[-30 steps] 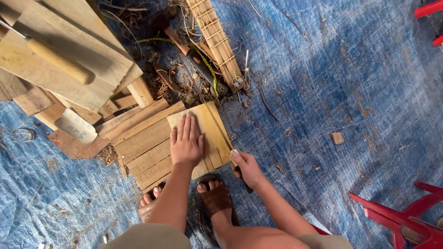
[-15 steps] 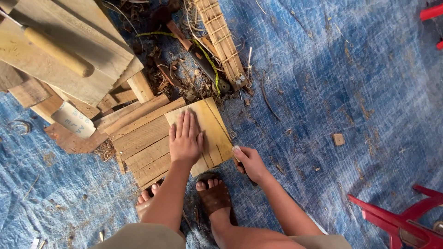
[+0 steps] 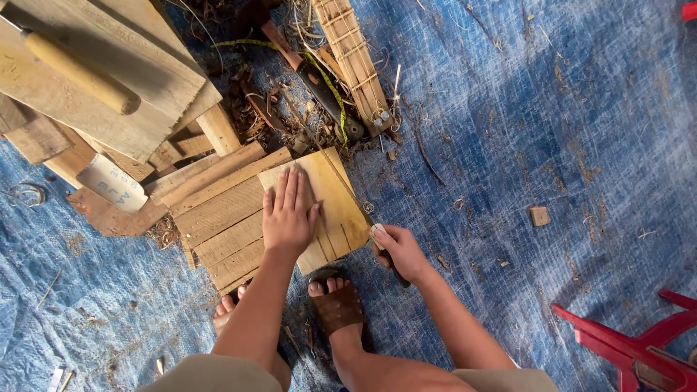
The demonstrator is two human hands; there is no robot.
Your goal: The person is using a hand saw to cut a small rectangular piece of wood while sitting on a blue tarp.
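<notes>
L hand lay flat, fingers together, on pale square wooden board atop stacked brown planks. R hand clamped a dark-handled thin blade, long axis running diagonally, tip pointing up-left across board.

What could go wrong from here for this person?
The left hand lies flat on the pale wooden board close to the thin blade gripped by the right hand; a slip might cut fingers. The foot in an open brown sandal sits just below the board, exposed too.
</notes>
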